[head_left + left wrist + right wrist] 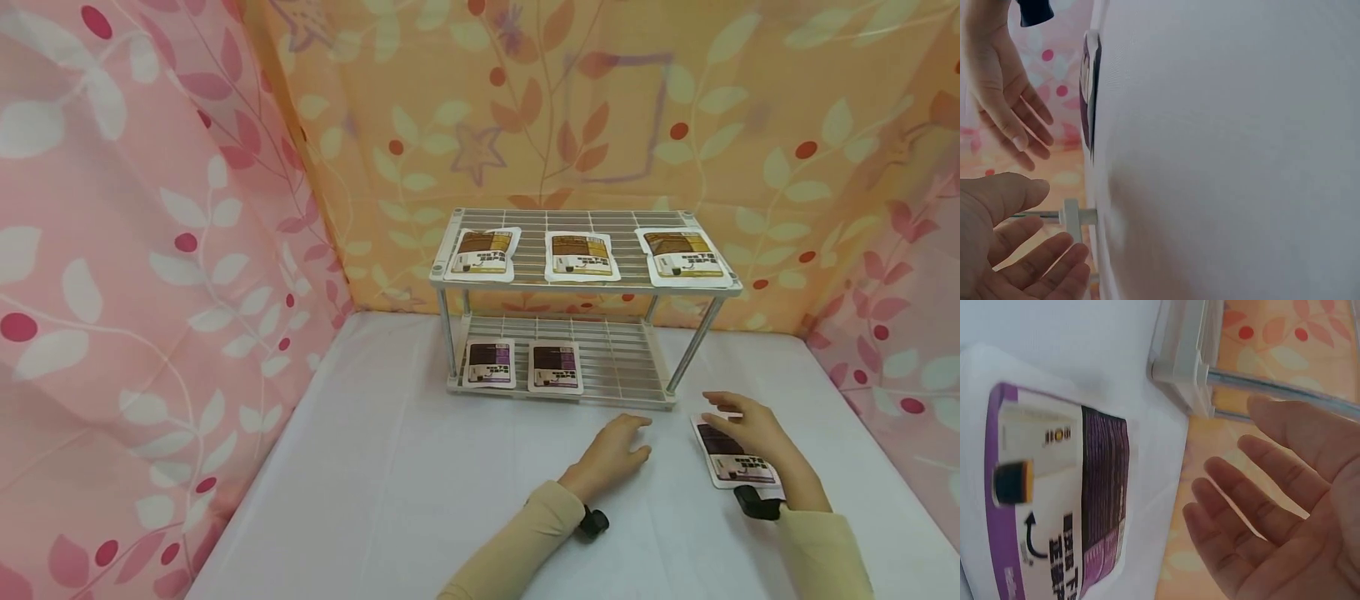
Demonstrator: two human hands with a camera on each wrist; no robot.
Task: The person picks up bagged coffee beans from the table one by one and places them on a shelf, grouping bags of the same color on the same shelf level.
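Observation:
My right hand (753, 429) hovers over a purple-and-white packet (729, 458) lying flat on the white table; in the right wrist view the packet (1054, 494) is apart from the relaxed fingers (1241, 512). To its left, my left hand (611, 454) is held above the table in front of the rack, fingers loosely bent around nothing. Two purple packets lie on the rack's lower shelf, one at the left end (489, 363) and another beside it (555, 367). On the upper shelf are three yellow-brown packets, at left (483, 254), middle (581, 257) and right (684, 257).
A two-tier white wire rack (622, 358) with metal posts stands at the back of the table (360, 483). Behind it hangs an orange patterned cloth (420, 100). Pink patterned cloth (150, 250) closes in the left side, and more pink cloth hangs at right.

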